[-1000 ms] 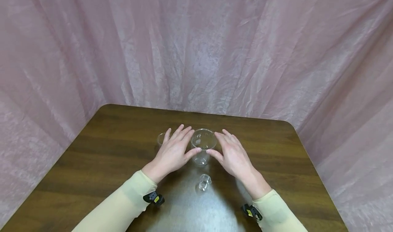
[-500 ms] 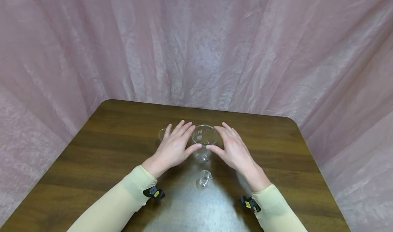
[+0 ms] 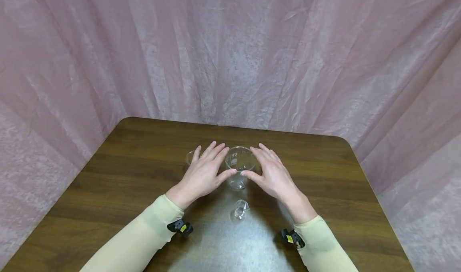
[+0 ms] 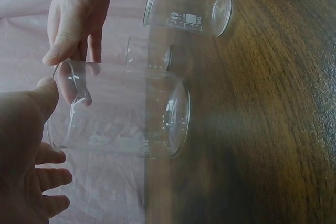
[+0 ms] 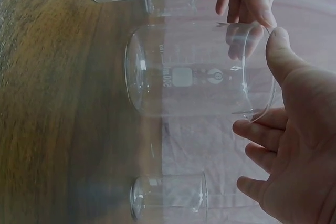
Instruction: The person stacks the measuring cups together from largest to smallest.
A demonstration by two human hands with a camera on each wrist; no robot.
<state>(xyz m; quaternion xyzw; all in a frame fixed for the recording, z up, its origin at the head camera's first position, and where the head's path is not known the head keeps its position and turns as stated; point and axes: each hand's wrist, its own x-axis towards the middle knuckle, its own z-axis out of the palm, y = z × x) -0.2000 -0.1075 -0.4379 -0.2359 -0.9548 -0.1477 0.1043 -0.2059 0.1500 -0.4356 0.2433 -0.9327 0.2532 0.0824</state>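
A large clear glass beaker (image 3: 237, 180), marked 500 ml in the right wrist view, stands upright between my hands. My left hand (image 3: 203, 174) holds its rim from the left, thumb on the near side, fingers spread beyond. From the right, my right hand (image 3: 275, 176) holds the same rim, its thumb tip close to the left thumb and its index finger at the far side. A small spouted beaker (image 3: 241, 209) sits nearer to me, and it looms large in the left wrist view (image 4: 191, 9).
Another beaker (image 3: 189, 157) stands behind my left hand, mostly hidden in the head view. One more beaker (image 5: 170, 198) is to the right, covered by my right hand from above. The brown wooden table (image 3: 108, 192) ends at pink curtains (image 3: 230, 56).
The head view has shifted slightly, so the table sits a little higher in it. Both hands keep their place at the large beaker's rim, and the beakers stay where they were.
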